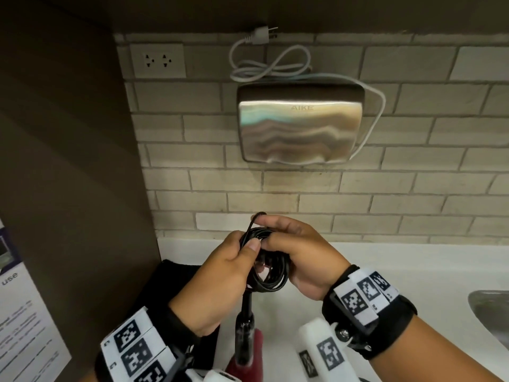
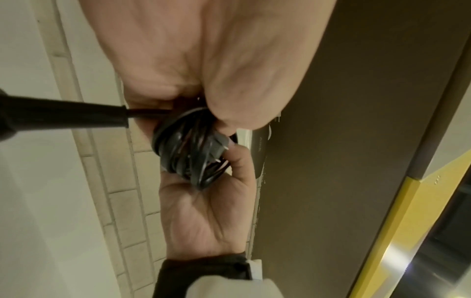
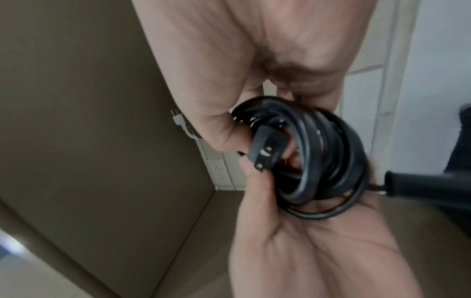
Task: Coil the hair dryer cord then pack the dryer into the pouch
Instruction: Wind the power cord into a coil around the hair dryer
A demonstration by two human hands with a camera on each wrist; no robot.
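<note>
The black cord (image 1: 268, 274) is wound into a coil that both hands hold above the white counter (image 1: 399, 268). My left hand (image 1: 249, 245) grips the coil's left side with its thumb on top. My right hand (image 1: 265, 230) grips the right side and pinches a thin black strand that sticks up. In the right wrist view the plug (image 3: 265, 150) lies against the coil (image 3: 328, 161), between the two thumbs. The dryer (image 1: 245, 337) hangs from the coil by its black cord sleeve (image 2: 63, 116); its body is mostly hidden. The black pouch (image 1: 176, 285) lies on the counter at the left.
A steel hand dryer (image 1: 300, 125) is fixed to the brick wall, its white cord and plug (image 1: 260, 34) looped above it. A wall socket (image 1: 157, 60) sits at upper left. A brown partition (image 1: 68, 161) bounds the left. A sink (image 1: 490, 312) is at the right.
</note>
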